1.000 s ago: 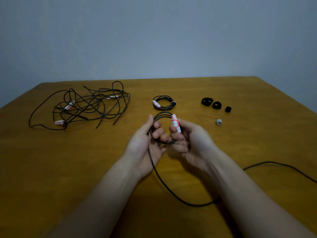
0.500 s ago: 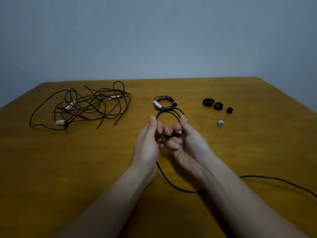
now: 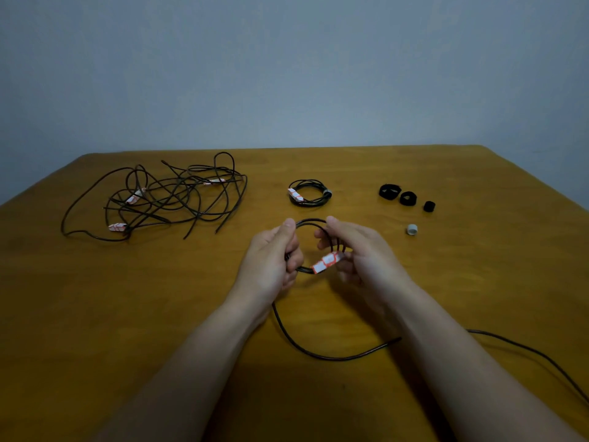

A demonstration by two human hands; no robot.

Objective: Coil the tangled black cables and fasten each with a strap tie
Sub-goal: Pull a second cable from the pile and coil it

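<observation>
**Black cable coil, held in both grips**

We are holding one small black coil (image 3: 310, 221) between both grips, over the worktop (image 3: 95, 314), with its opening facing us. The left grip (image 3: 271, 260) is closing round the coil's left side, thumb lying over the top of the loops and fingers curling behind them. The right grip (image 3: 366, 253) is pinching the coil's right side, thumb on top and fingers folding underneath. A white and red label (image 3: 326, 262) is showing at the bottom of the loops, just inside the right grip's fingers. The loose tail (image 3: 334, 357) of the same cable is dropping from below the left grip, curving along the worktop, passing behind the right forearm and running off to the right of the right grip.

We are also listing:
- A finished coil (image 3: 307, 193) is lying flat just beyond the two grips, carrying its own label and a grey band.
- The tangled cables (image 3: 165, 199) are spreading well to the left of the left grip and beyond it, with three labels among them.
- Three black strap ties (image 3: 408, 198) are sitting in a row beyond and to the right of the right grip.
- One grey strap tie (image 3: 411, 229) is lying apart from that row, near the right grip's right side.
</observation>
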